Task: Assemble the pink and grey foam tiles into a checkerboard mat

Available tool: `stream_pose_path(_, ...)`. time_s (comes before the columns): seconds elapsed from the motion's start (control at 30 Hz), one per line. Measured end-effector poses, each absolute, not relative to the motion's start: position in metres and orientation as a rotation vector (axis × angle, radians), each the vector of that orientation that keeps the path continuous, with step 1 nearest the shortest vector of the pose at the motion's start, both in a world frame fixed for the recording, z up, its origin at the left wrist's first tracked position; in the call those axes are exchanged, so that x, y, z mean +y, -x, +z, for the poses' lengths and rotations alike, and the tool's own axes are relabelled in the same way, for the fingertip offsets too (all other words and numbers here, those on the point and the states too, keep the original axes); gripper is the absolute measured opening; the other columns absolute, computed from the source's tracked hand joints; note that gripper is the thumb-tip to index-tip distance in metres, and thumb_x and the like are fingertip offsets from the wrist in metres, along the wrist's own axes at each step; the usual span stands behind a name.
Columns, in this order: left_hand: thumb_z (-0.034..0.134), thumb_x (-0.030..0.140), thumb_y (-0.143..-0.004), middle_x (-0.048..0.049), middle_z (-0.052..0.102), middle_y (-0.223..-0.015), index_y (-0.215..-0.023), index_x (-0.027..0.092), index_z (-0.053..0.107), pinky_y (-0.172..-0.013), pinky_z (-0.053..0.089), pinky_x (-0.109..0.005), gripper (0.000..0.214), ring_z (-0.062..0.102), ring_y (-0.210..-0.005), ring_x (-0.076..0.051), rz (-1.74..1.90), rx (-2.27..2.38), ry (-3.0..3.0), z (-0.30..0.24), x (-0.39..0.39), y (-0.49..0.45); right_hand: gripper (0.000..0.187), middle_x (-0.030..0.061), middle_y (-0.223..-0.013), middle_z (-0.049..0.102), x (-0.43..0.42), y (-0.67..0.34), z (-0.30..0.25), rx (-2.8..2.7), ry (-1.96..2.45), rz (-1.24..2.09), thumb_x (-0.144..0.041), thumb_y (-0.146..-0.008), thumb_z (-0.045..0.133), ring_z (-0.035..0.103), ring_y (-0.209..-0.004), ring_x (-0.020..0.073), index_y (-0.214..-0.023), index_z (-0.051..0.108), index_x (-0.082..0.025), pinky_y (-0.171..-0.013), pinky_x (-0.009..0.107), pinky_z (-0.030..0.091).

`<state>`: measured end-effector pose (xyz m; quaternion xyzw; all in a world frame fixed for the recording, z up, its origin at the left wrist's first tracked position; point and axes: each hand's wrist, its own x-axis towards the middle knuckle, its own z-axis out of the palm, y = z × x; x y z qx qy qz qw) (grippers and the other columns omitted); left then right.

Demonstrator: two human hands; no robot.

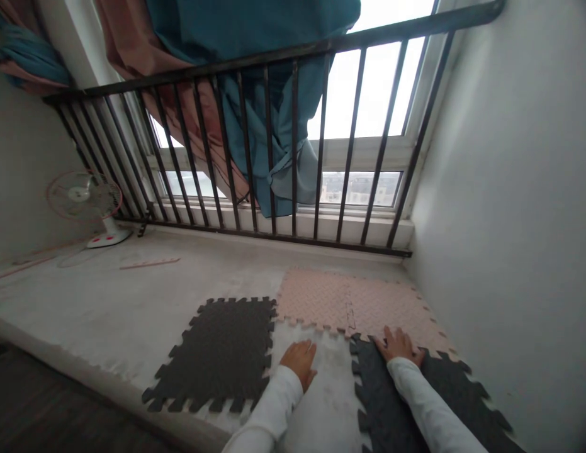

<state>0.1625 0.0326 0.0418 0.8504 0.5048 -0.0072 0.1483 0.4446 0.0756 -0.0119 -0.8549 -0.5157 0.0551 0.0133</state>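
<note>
My right hand (pixel 400 346) lies with spread fingers over the seam between a dark grey foam puzzle mat (pixel 457 385) and a pink foam puzzle mat (pixel 391 305). My left hand (pixel 299 363) is open, fingers stretched out, at the bare pale strip between that dark mat and a second dark grey mat (pixel 226 349); whether it touches the surface is unclear. Another pink mat (pixel 314 296) adjoins the first one along a toothed seam. The second dark mat meets its left edge near one corner. My right forearm hides part of the dark mat under it.
A black metal railing (pixel 293 236) runs along the window, with teal and pink curtains (pixel 255 38) behind it. On the pale ledge (pixel 108 296) stand a fan (pixel 106 236) and a thin pink strip (pixel 150 264). A white wall (pixel 510 220) borders the right side. The ledge drops at the lower left.
</note>
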Motion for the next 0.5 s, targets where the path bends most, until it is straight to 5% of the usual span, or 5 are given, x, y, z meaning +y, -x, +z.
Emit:
stream_pose_path(0.2, 0.039, 0.018, -0.080, -0.0167, 0.053, -0.112, -0.112, 0.011, 0.049, -0.084, 0.042, -0.041, 0.034, 0.044, -0.108, -0.024, -0.013, 1.409, -2.624, 0.011, 0.103, -0.242, 0.063, 0.0051, -0.142, 0.018, 0.071, -0.461, -0.032, -1.647, 2.732, 0.073, -0.059, -0.074, 0.022, 0.014, -0.129, 0.0251, -0.132, 0.022, -0.032, -0.097, 0.059, 0.009)
stream_pose_path(0.37, 0.032, 0.011, -0.081, -0.0192, 0.059, -0.099, -0.098, 0.007, 0.059, -0.079, 0.042, -0.041, 0.032, 0.051, -0.099, -0.025, -0.075, 1.417, -2.636, 0.006, 0.126, -0.275, 0.060, 0.0049, -0.140, 0.024, 0.071, -0.458, -0.035, -1.651, 2.668, -0.079, -0.058, -0.076, 0.021, 0.018, -0.127, 0.0251, -0.129, 0.028, -0.033, -0.097, 0.058, 0.010)
stream_pose_path(0.5, 0.037, 0.013, -0.079, -0.0242, 0.060, -0.093, -0.105, 0.001, 0.055, -0.070, 0.045, -0.040, 0.034, 0.055, -0.091, -0.028, -0.037, 1.541, -2.574, 0.017, 0.128, -0.284, 0.059, 0.0058, -0.140, 0.025, 0.068, -0.456, -0.032, -1.642, 2.674, -0.081, -0.058, -0.076, 0.021, 0.019, -0.127, 0.0249, -0.129, 0.029, -0.032, -0.096, 0.058, 0.011)
